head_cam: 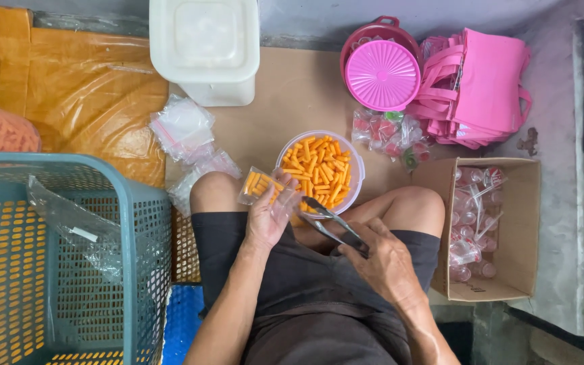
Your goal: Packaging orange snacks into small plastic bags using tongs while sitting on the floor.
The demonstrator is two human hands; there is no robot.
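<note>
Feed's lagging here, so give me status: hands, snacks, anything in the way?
Left hand holds small bag, partly filled. Right hand grips tongs, tips at bowl of orange sticks. Nothing between bag and bowl.

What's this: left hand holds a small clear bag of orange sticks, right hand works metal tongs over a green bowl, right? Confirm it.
Not quite. The head view shows the bowl is clear, filled with orange sticks, not green. The rest stands: the left hand holds the small clear bag, and the right hand works the metal tongs at the bowl's near edge.
</note>
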